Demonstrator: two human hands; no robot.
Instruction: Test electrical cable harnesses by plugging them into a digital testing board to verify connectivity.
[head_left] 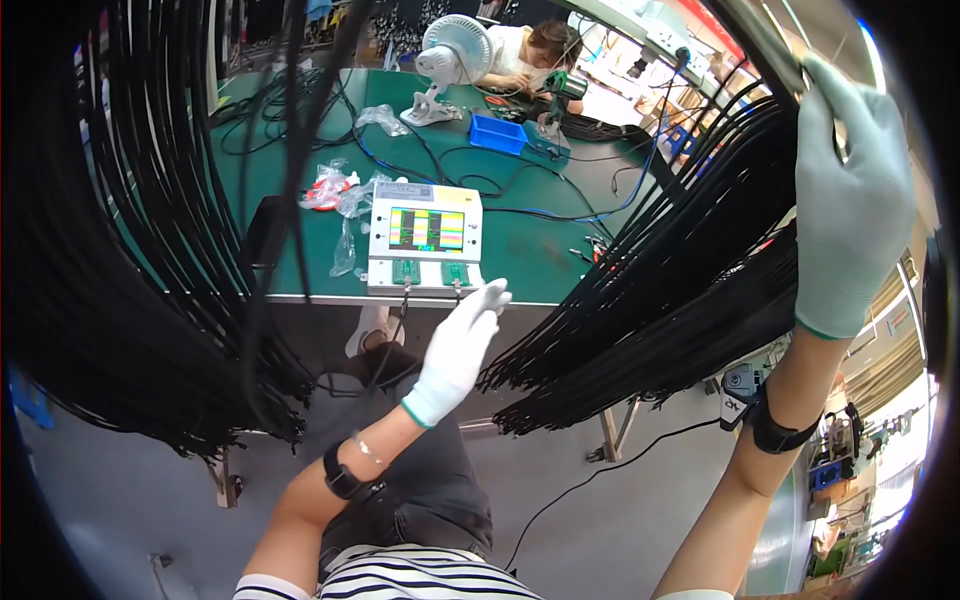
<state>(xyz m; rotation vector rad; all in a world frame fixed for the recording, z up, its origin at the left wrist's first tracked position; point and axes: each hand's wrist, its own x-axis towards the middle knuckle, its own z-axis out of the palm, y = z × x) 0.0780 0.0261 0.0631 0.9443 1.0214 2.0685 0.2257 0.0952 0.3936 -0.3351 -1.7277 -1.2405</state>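
The right hand, in a pale glove, is reaching up high and gripping the top of a big bunch of black cables. The left hand is hanging loose, holding nothing, just beside the cable ends. The cables look bendy and heavy together, so grabbing near the top seems best. A tester box is sitting on the green tabletop.

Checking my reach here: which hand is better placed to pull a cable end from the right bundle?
Probably the left hand: open beside the cable ends, while the right hand grips the bundle's top.
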